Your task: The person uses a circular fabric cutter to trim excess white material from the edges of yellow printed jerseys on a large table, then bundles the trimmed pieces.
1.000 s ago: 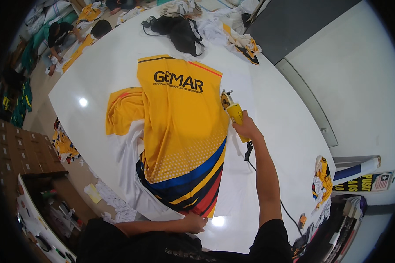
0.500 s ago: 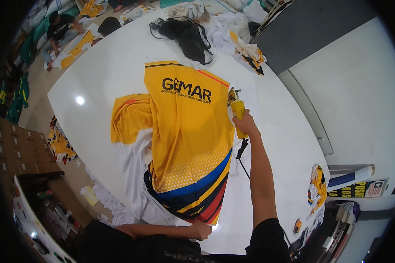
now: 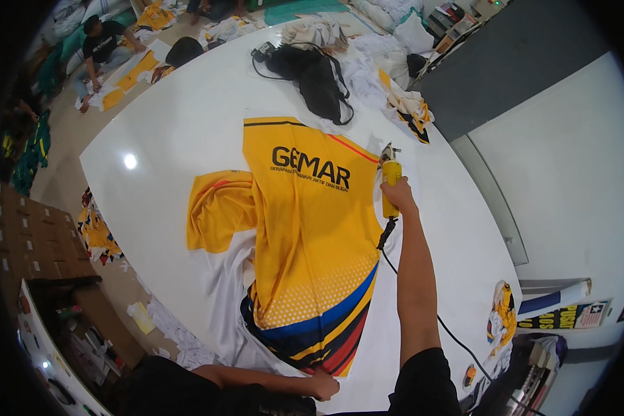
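A person's right hand (image 3: 400,195), wrapped around a yellow cylindrical corded tool (image 3: 391,170), has reached the top right corner of a yellow fabric panel (image 3: 319,222) on the white surface (image 3: 145,208), that side apparently nearly traversed; the left hand (image 3: 324,385), grip unclear, curls at its hem.

Bright, even light with round glare on the white tabletop (image 3: 152,139), fisheye-bent edges and black corners.

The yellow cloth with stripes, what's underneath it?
White cloth pokes out along the left edge of the yellow cloth, and white table shows around them. Everything else underneath is covered, so I can't tell.
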A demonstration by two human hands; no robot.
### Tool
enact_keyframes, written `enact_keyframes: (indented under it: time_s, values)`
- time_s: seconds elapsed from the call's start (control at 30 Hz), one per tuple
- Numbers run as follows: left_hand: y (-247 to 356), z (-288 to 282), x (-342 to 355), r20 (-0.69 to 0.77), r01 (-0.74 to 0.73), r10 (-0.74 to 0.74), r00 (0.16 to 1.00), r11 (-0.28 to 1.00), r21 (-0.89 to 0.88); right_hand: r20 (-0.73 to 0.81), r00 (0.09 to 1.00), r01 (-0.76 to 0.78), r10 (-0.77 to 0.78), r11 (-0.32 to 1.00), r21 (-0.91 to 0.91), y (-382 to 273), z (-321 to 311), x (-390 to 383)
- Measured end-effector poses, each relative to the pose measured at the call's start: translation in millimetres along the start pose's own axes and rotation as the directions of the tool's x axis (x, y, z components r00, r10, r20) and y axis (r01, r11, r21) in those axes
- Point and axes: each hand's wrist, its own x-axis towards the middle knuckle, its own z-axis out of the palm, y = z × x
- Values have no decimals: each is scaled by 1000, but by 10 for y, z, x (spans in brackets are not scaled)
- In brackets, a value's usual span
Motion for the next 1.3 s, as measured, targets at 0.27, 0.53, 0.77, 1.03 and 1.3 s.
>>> enact_keyframes:
  time_s: [0.27, 0.53, 0.77, 1.03, 1.3]
  values:
    - [-359, 592, 187, 55, -189, 202, 978, 965, -182, -248, 960, -89, 131, 981, 171, 429, 80, 230]
    - [-1000, -1940, -318, -796, 342, -451, 404, 881, -326, -394, 876, -150, 279, 933, 327, 2409, 174, -2313]
    - [-1132, -1834, -63, -846, 649, -445, 293, 743, -166, -354, 752, -289, 556, 761, 581, 3107, 275, -5273]
    - [-567, -74, -1774, -596, 694, -540, 594, 718, 42, -269, 769, -370, 580, 747, 552, 2633, 406, -7139]
    - [-792, -267, -1029, -695, 708, -574, 433, 694, -133, -14, 919, -373, 393, 881, 291, 1716, 454, -7209]
